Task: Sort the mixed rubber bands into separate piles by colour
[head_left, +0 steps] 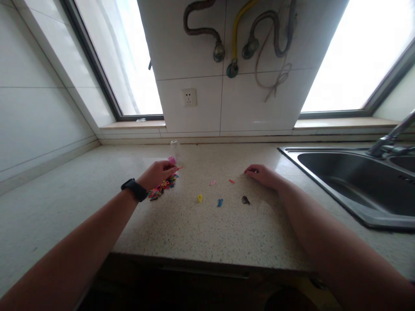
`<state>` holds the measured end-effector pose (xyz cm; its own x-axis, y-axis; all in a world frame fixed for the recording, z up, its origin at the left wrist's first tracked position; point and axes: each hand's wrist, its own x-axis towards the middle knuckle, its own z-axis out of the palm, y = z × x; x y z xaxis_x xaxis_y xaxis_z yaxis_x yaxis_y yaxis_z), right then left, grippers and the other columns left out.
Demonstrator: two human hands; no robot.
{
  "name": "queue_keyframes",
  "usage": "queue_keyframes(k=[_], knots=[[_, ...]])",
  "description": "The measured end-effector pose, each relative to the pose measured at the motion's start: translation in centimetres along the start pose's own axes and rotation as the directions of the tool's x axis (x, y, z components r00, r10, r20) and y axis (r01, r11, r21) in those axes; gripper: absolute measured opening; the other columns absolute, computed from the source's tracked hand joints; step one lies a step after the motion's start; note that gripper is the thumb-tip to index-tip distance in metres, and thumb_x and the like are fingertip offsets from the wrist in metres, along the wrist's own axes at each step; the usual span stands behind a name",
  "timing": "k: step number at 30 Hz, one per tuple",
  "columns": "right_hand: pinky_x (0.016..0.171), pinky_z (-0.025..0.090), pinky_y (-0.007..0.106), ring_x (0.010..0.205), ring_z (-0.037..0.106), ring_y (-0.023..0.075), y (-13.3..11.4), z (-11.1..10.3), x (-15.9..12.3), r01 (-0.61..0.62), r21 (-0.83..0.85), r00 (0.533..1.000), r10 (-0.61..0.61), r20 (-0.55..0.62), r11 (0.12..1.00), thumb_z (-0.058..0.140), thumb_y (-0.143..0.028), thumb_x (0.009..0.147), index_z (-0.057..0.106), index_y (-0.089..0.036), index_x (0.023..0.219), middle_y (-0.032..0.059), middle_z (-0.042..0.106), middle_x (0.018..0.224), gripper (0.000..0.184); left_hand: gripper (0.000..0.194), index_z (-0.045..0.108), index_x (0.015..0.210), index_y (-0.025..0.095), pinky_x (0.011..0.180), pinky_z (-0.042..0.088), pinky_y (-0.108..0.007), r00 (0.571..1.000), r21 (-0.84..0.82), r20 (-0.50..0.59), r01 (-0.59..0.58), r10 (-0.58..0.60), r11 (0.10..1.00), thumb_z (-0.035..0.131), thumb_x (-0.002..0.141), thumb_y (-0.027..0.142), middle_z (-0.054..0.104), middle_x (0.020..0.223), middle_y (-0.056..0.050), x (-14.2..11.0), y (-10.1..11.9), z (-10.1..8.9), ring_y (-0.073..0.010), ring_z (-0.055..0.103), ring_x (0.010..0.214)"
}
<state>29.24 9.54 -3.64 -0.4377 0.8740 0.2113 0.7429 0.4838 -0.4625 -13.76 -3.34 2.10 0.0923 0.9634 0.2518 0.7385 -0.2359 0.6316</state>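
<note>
My left hand (162,173), with a dark watch on its wrist, pinches a small red band (180,167) between thumb and fingers. Just beneath that hand lies a pile of small multicoloured bands (162,188), partly covered by it. My right hand (261,175) rests low over the counter with its fingers curled together; whatever is at the fingertips is too small to name. Left of those fingertips lies a red piece (231,181), then a pink one (212,183). Nearer me are a yellow clump (200,198), a blue clump (220,202) and a black clump (245,200).
Behind my left hand stand a clear plastic container (175,148) and a pink piece (171,160), perhaps its lid. A steel sink (350,185) with a tap (385,144) is set into the speckled counter (181,233) on the right. Hoses and a socket (189,98) are on the wall.
</note>
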Motion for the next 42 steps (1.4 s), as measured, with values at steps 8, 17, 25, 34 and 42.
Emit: queue_keyframes(k=[8, 17, 25, 34, 42], knots=[[0.077, 0.049, 0.032, 0.083, 0.065, 0.021, 0.0, 0.2, 0.2, 0.01, 0.006, 1.0, -0.01, -0.002, 1.0, 0.055, -0.034, 0.087, 0.072, -0.022, 0.096, 0.0063, 0.074, 0.093, 0.023, 0.033, 0.067, 0.091, 0.014, 0.046, 0.033, -0.022, 0.993, -0.195, 0.118, 0.03, -0.007, 0.98, 0.057, 0.087, 0.045, 0.057, 0.066, -0.001, -1.2, 5.2, 3.6, -0.0093, 0.045, 0.053], [0.078, 0.049, 0.03, 0.086, 0.066, 0.0205, -0.9, 0.1, 0.1, -0.034, -0.016, 0.999, 0.034, 0.0, 0.999, 0.056, -0.032, 0.087, 0.073, -0.023, 0.097, 0.0061, 0.074, 0.095, 0.022, 0.032, 0.071, 0.09, 0.014, 0.051, 0.034, -0.023, 0.953, -0.114, 0.186, -0.221, 0.24, 0.969, 0.056, 0.087, 0.042, 0.061, 0.066, -0.002, 0.9, 8.9, 8.5, -0.0114, 0.049, 0.058], [0.079, 0.05, 0.031, 0.085, 0.066, 0.0208, -0.8, 0.1, 0.1, -0.03, -0.011, 0.999, 0.03, -0.011, 0.999, 0.055, -0.033, 0.087, 0.074, -0.023, 0.095, 0.0056, 0.074, 0.094, 0.023, 0.029, 0.075, 0.091, 0.017, 0.056, 0.037, -0.028, 0.944, 0.117, 0.168, -0.306, 0.285, 0.945, 0.058, 0.084, 0.039, 0.069, 0.072, -0.006, 5.4, 10.5, 12.4, -0.0153, 0.057, 0.062], [0.077, 0.048, 0.03, 0.083, 0.066, 0.0207, -0.9, 0.1, 0.4, -0.052, -0.036, 0.998, 0.052, -0.018, 0.998, 0.056, -0.035, 0.086, 0.073, -0.024, 0.093, 0.0058, 0.074, 0.091, 0.022, 0.032, 0.077, 0.095, 0.023, 0.062, 0.042, -0.032, 0.947, 0.279, 0.203, -0.298, 0.247, 0.913, 0.057, 0.086, 0.047, 0.072, 0.081, -0.009, 4.9, 9.8, 13.9, -0.02, 0.063, 0.07], [0.074, 0.048, 0.03, 0.082, 0.066, 0.0207, -1.0, 0.1, 0.4, -0.055, -0.049, 0.998, 0.054, -0.026, 0.997, 0.054, -0.038, 0.086, 0.073, -0.023, 0.092, 0.0064, 0.074, 0.09, 0.025, 0.035, 0.075, 0.1, 0.025, 0.067, 0.043, -0.032, 0.949, 0.36, 0.174, -0.309, 0.262, 0.88, 0.05, 0.091, 0.048, 0.073, 0.087, -0.011, 4.4, 9.3, 13.1, -0.0232, 0.066, 0.08]])
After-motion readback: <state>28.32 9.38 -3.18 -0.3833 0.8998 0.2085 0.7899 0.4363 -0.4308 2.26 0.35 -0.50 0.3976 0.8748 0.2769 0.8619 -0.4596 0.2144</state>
